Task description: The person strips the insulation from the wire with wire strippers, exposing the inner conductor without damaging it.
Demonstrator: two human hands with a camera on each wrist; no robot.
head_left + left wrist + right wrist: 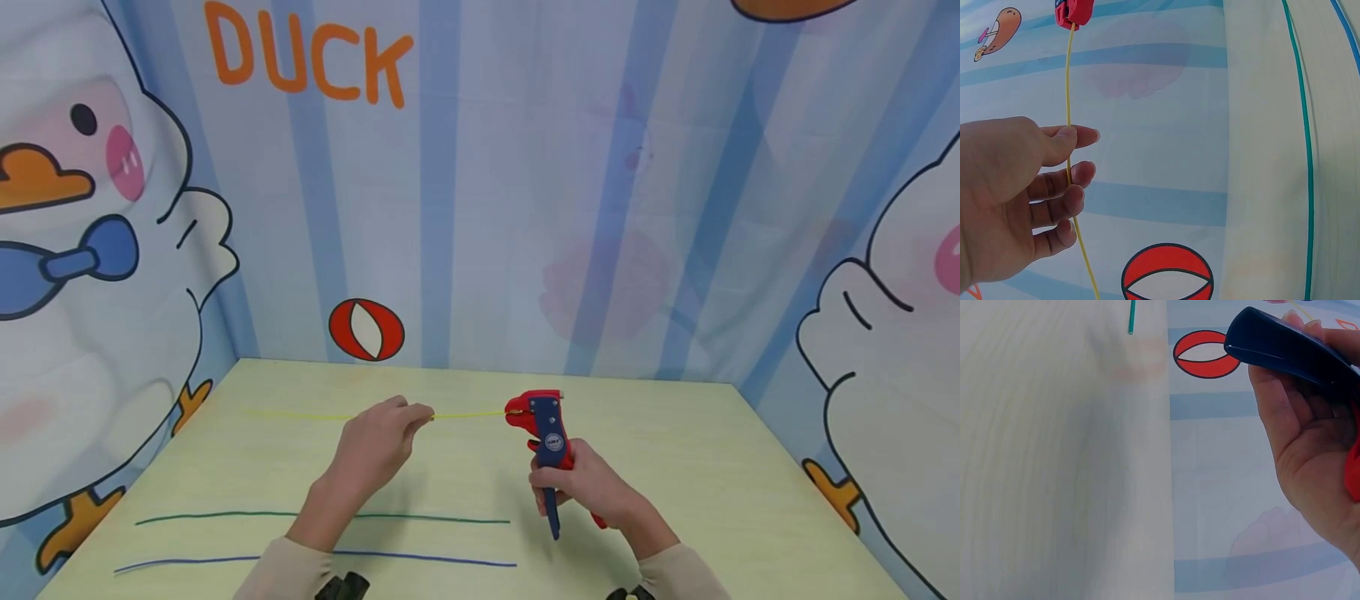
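Between thumb and forefinger my left hand (378,442) pinches a yellow wire (468,414), raised above the table. In the left wrist view the yellow wire (1069,81) runs past the curled fingers. Its right end enters the mouth of a red and dark blue wire stripper (551,425). My right hand (588,483) grips that tool around its handles, holding it upright. From the right wrist the dark blue handle (1285,347) shows close up, with part of the red one; the tool's head is out of that view.
A green wire (427,518) and a blue wire (427,558) lie roughly parallel across the front left of the pale yellow table (675,467). A striped curtain (487,208) with duck pictures hangs behind and at both sides.
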